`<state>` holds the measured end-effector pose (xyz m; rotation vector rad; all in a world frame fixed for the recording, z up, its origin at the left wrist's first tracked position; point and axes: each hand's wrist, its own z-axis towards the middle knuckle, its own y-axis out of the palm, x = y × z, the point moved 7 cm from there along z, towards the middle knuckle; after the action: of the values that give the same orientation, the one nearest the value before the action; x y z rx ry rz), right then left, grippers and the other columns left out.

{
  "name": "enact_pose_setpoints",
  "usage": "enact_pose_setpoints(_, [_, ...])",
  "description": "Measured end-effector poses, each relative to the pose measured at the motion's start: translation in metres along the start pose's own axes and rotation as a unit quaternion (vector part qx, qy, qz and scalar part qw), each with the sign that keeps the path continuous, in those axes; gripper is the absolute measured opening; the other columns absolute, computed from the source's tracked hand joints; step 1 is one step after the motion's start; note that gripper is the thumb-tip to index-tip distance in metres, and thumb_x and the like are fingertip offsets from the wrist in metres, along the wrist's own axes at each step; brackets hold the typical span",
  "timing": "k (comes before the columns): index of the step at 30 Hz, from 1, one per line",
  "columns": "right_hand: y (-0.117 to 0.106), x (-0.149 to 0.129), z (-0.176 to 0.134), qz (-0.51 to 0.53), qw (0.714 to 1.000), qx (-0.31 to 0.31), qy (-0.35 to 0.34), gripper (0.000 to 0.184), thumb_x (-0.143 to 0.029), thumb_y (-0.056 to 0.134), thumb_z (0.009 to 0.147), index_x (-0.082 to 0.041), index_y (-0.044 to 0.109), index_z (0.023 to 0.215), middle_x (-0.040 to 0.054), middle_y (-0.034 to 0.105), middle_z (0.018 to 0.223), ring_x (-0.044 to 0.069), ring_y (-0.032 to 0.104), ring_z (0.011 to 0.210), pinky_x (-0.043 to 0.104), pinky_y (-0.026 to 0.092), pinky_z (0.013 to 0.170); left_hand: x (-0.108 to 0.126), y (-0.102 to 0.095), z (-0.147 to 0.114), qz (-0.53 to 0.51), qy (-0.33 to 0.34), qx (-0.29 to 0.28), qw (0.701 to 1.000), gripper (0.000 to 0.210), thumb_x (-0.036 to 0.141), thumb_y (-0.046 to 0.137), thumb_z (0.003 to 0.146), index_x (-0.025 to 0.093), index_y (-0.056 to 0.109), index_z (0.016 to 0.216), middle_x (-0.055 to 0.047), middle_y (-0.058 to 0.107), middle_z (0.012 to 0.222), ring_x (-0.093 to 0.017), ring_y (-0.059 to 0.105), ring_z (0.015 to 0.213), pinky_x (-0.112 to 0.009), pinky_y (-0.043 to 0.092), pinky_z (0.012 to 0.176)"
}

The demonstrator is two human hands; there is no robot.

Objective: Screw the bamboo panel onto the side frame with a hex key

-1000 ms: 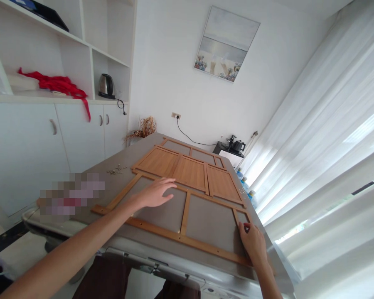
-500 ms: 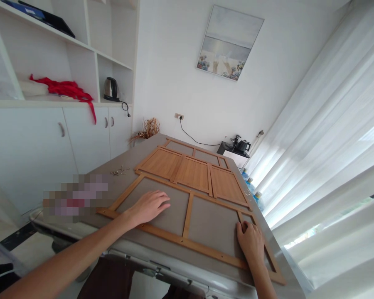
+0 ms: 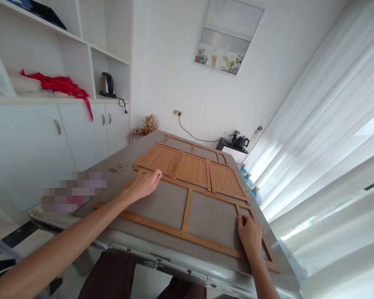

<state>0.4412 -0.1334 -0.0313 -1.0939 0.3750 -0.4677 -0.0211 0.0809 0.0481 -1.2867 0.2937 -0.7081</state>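
A flat wooden frame (image 3: pixel 187 209) with crossbars lies at the near side of the table. My left hand (image 3: pixel 146 183) is over its far left part, fingers curled closed, with nothing visible in them. At the frame's right end, my right hand (image 3: pixel 249 233) has its fingers bent round the narrow crossbar. Just beyond lie three wooden panels (image 3: pixel 191 169) side by side. A second wooden frame (image 3: pixel 191 148) lies behind these panels.
Loose screws (image 3: pixel 117 167) lie on the grey table (image 3: pixel 124 154) at the left, near a blurred-out item (image 3: pixel 77 193). Small bits (image 3: pixel 247 190) lie near the right edge. Water bottles (image 3: pixel 248 179) stand beyond that edge, by the curtain (image 3: pixel 302 124).
My left hand has moved away from me and slightly left, and its spread fingers have curled closed. My right hand stays at the frame's right end. The view has shifted slightly.
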Motion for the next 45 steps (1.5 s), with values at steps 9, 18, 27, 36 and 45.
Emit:
enact_pose_setpoints(9, [-0.003, -0.004, -0.001, 0.010, 1.000, -0.002, -0.020, 0.035, -0.042, 0.066, 0.100, -0.018, 0.064, 0.127, 0.0079, 0.066, 0.127, 0.021, 0.067, 0.110, 0.044, 0.058, 0.095, 0.015, 0.005, -0.022, -0.018, 0.099, -0.098, 0.990, 0.033, 0.038, 0.065, 0.102, 0.018, 0.064, 0.128, -0.010, 0.066, 0.128, -0.023, 0.068, 0.107, -0.044, 0.060, 0.092])
enact_pose_setpoints(18, [-0.007, -0.007, -0.003, 0.012, 1.000, -0.009, -0.009, 0.037, -0.042, 0.066, 0.100, -0.019, 0.063, 0.128, 0.0082, 0.065, 0.129, 0.022, 0.067, 0.111, 0.045, 0.058, 0.095, 0.057, 0.024, -0.007, -0.024, 0.151, -0.143, 0.978, 0.034, 0.038, 0.065, 0.102, 0.018, 0.064, 0.129, -0.011, 0.065, 0.130, -0.024, 0.067, 0.110, -0.045, 0.060, 0.093])
enact_pose_setpoints(27, [-0.012, 0.001, 0.000, 0.034, 0.998, -0.036, 0.028, 0.037, -0.042, 0.067, 0.100, -0.018, 0.063, 0.128, 0.0085, 0.066, 0.129, 0.022, 0.067, 0.110, 0.044, 0.058, 0.095, 0.038, -0.020, -0.034, -0.046, 0.118, -0.127, 0.984, 0.029, 0.039, 0.065, 0.102, 0.017, 0.066, 0.122, -0.008, 0.069, 0.120, -0.020, 0.069, 0.100, -0.040, 0.061, 0.087])
enact_pose_setpoints(36, [-0.025, 0.041, -0.010, 0.083, 0.989, -0.033, 0.117, 0.036, -0.043, 0.066, 0.100, -0.018, 0.063, 0.127, 0.0076, 0.067, 0.126, 0.021, 0.068, 0.109, 0.044, 0.059, 0.094, -0.052, -0.041, -0.051, 0.032, -0.150, 0.015, 0.988, 0.038, 0.044, 0.064, 0.101, 0.016, 0.063, 0.128, -0.010, 0.067, 0.124, -0.024, 0.068, 0.107, -0.046, 0.059, 0.092])
enact_pose_setpoints(45, [-0.041, 0.077, -0.024, 0.102, 0.977, -0.030, 0.182, 0.034, -0.043, 0.065, 0.101, -0.018, 0.064, 0.125, 0.0071, 0.068, 0.124, 0.021, 0.068, 0.107, 0.044, 0.058, 0.094, -0.007, -0.023, -0.037, 0.032, 0.006, -0.006, 0.999, 0.036, 0.040, 0.067, 0.100, 0.017, 0.064, 0.127, -0.011, 0.065, 0.132, -0.026, 0.065, 0.117, -0.050, 0.056, 0.100])
